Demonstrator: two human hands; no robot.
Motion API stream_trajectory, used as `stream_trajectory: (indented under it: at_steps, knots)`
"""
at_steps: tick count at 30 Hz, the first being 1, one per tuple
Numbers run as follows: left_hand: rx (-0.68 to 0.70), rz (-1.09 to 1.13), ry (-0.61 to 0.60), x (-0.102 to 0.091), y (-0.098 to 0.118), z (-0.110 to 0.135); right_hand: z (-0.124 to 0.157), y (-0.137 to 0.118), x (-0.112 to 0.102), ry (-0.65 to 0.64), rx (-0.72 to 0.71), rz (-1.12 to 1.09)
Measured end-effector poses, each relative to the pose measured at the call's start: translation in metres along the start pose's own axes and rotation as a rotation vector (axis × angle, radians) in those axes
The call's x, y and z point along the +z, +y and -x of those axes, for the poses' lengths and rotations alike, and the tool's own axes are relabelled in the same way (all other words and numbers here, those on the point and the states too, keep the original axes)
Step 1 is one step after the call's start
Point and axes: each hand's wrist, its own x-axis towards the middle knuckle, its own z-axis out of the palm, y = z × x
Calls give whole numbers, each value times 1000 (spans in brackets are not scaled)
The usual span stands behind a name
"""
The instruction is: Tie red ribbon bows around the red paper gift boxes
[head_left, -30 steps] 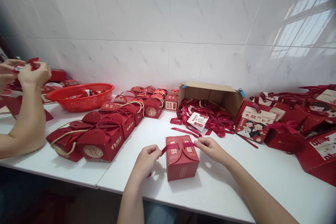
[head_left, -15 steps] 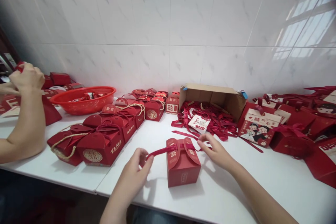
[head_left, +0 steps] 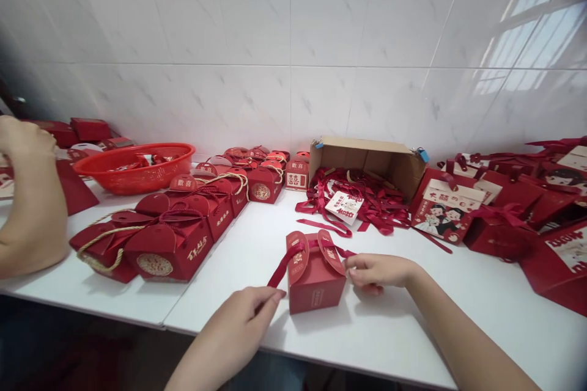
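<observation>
A small red gift box (head_left: 316,284) with rounded top flaps stands upright on the white table in front of me. Threaded through its flaps is a dark red ribbon (head_left: 285,264) that hangs out on both sides. My left hand (head_left: 241,324) pinches the ribbon's left end, low beside the box. On the other side my right hand (head_left: 376,270) has its fingers closed by the box's right face, where the ribbon's right part runs to the fingertips. Behind the box lies a heap of loose red ribbons (head_left: 367,198) with a printed card (head_left: 345,206) on top.
An open cardboard carton (head_left: 367,153) lies behind the ribbons. Rows of red boxes with rope handles (head_left: 169,250) stand left, near a red plastic basket (head_left: 132,174) of wrapped pieces. Printed gift bags (head_left: 440,211) crowd the right. Another person's arm (head_left: 32,208) rests at far left.
Both my hands have lowered from the top of the box to its sides, drawing the ribbon ends downward. The view has shifted slightly, and the other person's arm sits farther left.
</observation>
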Motion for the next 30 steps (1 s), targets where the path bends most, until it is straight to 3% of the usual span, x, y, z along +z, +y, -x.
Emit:
stream_trajectory:
  at_steps: [4,8,10,12,16,19,23,27,30]
  knots:
    - [-32,39,36,11,-17,-12,-2,1,-1,184,-83,-152]
    - [-130,64,145,12,-24,-23,-12,-4,0,468,-240,-552]
    - [-149,177,237,10,-19,-27,-19,-4,-1,630,-314,-785]
    - [-122,399,343,6,-11,-30,-23,-3,-3,714,-350,-939]
    - [-17,877,338,2,0,-33,-23,1,-6,741,-405,-1040]
    - [-6,1033,429,4,-2,-38,-22,1,-7,747,-465,-1077]
    - [-17,969,628,9,-6,-43,-21,-1,-8,757,-524,-1123]
    - [-2,911,727,12,-5,-43,-19,-3,-9,742,-557,-1165]
    - [108,864,870,13,-1,-40,-17,-3,-10,743,-598,-1173]
